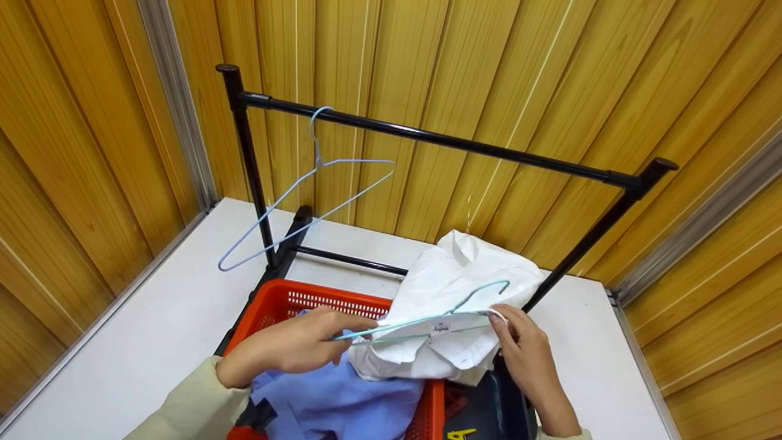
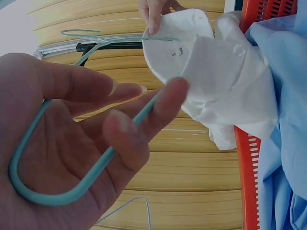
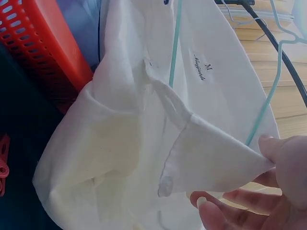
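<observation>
A teal wire hanger (image 2: 62, 199) is held at one end by my left hand (image 1: 305, 342), whose fingers hook round the wire. Its other end goes in at the collar of a white shirt (image 1: 489, 260), with the hook standing out above. My right hand (image 1: 526, 348) pinches the collar's edge between thumb and fingers, as the right wrist view shows. Printing marks the inside of the shirt near the collar. The shirt drapes over the side of a red basket (image 1: 263, 308); the hanger's far end is hidden by the cloth.
Light blue clothing (image 1: 348, 397) lies in the basket. A black rack rail (image 1: 440, 139) crosses behind, with a lavender hanger (image 1: 317, 160) hooked near its left end. To the basket's right is a dark bin holding a yellow clip (image 1: 461, 434) and red clips (image 3: 4, 167).
</observation>
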`<state>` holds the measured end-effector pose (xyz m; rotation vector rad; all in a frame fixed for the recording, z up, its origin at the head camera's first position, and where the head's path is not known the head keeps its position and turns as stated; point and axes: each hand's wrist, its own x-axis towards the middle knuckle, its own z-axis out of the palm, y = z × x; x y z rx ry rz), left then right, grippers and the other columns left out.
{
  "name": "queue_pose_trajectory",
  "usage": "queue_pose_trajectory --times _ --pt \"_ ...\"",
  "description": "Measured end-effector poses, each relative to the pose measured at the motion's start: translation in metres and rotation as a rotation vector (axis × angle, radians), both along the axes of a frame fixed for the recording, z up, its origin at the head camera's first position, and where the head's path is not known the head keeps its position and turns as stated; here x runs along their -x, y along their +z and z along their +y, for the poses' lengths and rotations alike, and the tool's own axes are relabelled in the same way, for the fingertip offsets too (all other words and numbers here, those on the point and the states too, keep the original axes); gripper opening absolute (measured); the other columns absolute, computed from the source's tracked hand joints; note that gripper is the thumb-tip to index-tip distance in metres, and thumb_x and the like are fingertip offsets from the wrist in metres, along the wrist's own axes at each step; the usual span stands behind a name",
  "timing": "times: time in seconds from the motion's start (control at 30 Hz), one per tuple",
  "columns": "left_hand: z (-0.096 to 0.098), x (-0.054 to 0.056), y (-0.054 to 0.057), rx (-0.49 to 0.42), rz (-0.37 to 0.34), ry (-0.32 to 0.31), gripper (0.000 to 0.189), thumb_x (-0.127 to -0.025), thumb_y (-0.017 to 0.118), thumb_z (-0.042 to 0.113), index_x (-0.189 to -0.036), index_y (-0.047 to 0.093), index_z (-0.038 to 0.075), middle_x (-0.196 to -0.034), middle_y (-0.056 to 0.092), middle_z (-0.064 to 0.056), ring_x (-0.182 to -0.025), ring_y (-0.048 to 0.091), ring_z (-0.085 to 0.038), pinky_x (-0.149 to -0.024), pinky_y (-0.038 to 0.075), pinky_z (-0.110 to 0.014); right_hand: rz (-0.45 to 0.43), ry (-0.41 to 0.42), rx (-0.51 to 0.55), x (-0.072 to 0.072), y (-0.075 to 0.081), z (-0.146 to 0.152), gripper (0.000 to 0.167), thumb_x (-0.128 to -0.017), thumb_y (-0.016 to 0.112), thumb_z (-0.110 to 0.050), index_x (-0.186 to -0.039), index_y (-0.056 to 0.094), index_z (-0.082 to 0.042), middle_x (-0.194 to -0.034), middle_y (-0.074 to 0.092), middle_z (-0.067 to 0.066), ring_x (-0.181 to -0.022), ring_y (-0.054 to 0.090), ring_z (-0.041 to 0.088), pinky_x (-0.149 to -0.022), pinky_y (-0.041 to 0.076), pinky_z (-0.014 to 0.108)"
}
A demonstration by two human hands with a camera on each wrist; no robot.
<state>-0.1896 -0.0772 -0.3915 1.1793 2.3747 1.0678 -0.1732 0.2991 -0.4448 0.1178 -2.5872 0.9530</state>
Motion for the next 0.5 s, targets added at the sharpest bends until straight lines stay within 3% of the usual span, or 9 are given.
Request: queue_pose_trajectory --times 0.07,0.17,0.23,0.37,0.5 --pt "-0.003 0.000 0.001 0.001 -0.018 0.000 0.047 -0.103 0.052 0.002 -0.148 0.063 0.009 -0.087 0.067 0.005 -0.063 0.058 -0.006 -0.063 0.049 -0.026 0.001 -0.006 0.002 0.000 -0.001 0.001 0.024 -0.108 0.063 -0.018 -0.126 0.075 -0.006 -0.124 0.071 0.007 -0.096 0.066 0.018 -0.090 0.051 0.043" --pt "-0.007 0.000 0.002 0.002 -0.020 -0.003 0.044 -0.104 0.053 0.005 -0.147 0.064 0.008 -0.087 0.064 0.009 -0.060 0.054 -0.004 -0.063 0.048 -0.024 -0.011 -0.003 0.028 0.000 -0.002 0.003 0.024 -0.108 0.064 -0.018 -0.126 0.074 -0.007 -0.103 0.069 0.003 -0.074 0.061 0.011 -0.077 0.051 0.033" --pt "-0.010 0.001 0.002 0.000 -0.031 -0.007 0.042 -0.105 0.054 0.006 -0.145 0.066 0.007 -0.083 0.063 0.009 -0.058 0.053 -0.004 -0.061 0.048 -0.024 -0.036 0.000 0.061 0.001 -0.002 0.004 0.025 -0.108 0.064 -0.019 -0.127 0.073 -0.006 -0.099 0.068 0.002 -0.066 0.059 0.008 -0.069 0.051 0.028" --pt "-0.017 0.001 0.004 0.001 -0.070 -0.013 0.037 -0.106 0.055 0.009 -0.140 0.070 0.007 -0.077 0.060 0.010 -0.059 0.053 -0.005 -0.058 0.046 -0.022 -0.090 -0.010 0.100 0.000 -0.003 0.006 0.026 -0.109 0.062 -0.021 -0.128 0.072 -0.005 -0.106 0.071 0.008 -0.067 0.063 0.010 -0.063 0.054 0.026" --pt "-0.023 0.002 0.005 0.009 -0.048 -0.028 0.031 -0.107 0.055 0.013 -0.129 0.076 0.005 -0.098 0.074 0.005 -0.080 0.061 -0.009 -0.072 0.052 -0.027 -0.116 -0.017 0.116 0.000 -0.005 0.008 0.028 -0.111 0.059 -0.019 -0.129 0.071 -0.002 -0.116 0.071 0.016 -0.076 0.068 0.017 -0.062 0.057 0.027"
